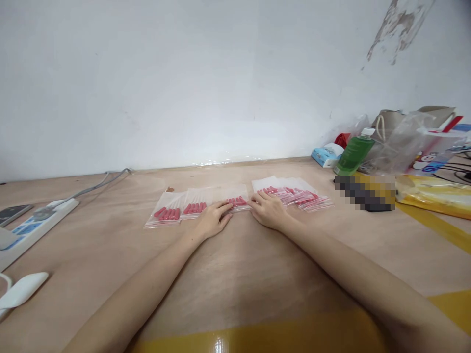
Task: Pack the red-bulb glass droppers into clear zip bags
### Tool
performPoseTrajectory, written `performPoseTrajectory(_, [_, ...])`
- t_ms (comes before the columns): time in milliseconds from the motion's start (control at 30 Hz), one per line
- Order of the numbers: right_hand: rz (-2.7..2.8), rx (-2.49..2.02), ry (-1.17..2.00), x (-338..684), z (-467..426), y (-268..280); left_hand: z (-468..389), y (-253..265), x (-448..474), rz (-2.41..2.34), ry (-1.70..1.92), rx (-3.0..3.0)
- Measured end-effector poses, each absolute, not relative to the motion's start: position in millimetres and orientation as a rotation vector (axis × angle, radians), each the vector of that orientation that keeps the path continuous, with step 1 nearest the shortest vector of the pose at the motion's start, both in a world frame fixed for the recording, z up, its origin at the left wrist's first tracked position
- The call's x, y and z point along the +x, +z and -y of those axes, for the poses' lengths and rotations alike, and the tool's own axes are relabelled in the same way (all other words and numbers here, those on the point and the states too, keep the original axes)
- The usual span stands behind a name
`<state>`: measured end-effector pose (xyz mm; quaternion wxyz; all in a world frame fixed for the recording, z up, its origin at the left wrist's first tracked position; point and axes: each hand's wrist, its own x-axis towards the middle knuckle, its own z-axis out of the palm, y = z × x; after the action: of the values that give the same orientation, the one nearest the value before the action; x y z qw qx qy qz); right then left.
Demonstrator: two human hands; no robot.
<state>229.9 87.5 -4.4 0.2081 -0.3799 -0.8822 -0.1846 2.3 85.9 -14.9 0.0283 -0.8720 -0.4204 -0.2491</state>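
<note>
Small clear plastic bags holding pink-red capsule-shaped pieces lie in a row on the wooden table. My left hand [214,219] rests on the left lower part of the middle bag [237,191], its fingers stretched out and thumb apart. At that bag's right edge lies my right hand [268,211], fingers spread, its fingertips also touching the near left of an overlapping pile of bags [300,192]. Left of my left hand are another bag [194,200] and, farthest left, one more bag [167,207]. My fingers partly cover the middle bag and the pile's edge.
A white power strip [44,223] with a grey cable lies at the left, near a white plastic object [25,289]. At the right stand a green bottle [355,154], a blue tissue pack [326,156] and plastic bags [393,142]. Yellow tape [257,336] crosses the near edge.
</note>
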Motion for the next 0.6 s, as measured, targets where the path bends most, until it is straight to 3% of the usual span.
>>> performPoseTrajectory(200, [2.409, -0.973, -0.754, 226.9, -107.3, -19.4, -91.1, -19.6, -4.8, 1.065, -0.851, -2.590])
performPoseTrajectory(600, [2.171, -0.929, -0.578, 232.4, -103.4, -21.5, -95.0, -23.1, -10.1, 0.840, -0.830, -2.372])
